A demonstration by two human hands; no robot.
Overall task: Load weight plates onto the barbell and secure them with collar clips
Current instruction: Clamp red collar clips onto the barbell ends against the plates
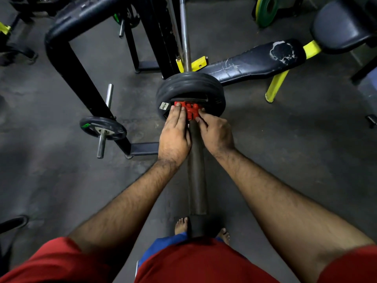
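centre frame: stacked black rubber weight plates (190, 86) on dark steel barbell sleeve (196, 170) | left hand (175, 135), right hand (216, 133) pinching red plastic collar clip (188, 111) against plates | risk: clip skewed or unlatched, plates sliding outward

Sleeve (196, 176) bare toward its end, open floor (265, 150) on the right. Left: rack upright (85, 84) and peg plate (103, 128). Bench (255, 60) possibly crowds the far plates (190, 88).
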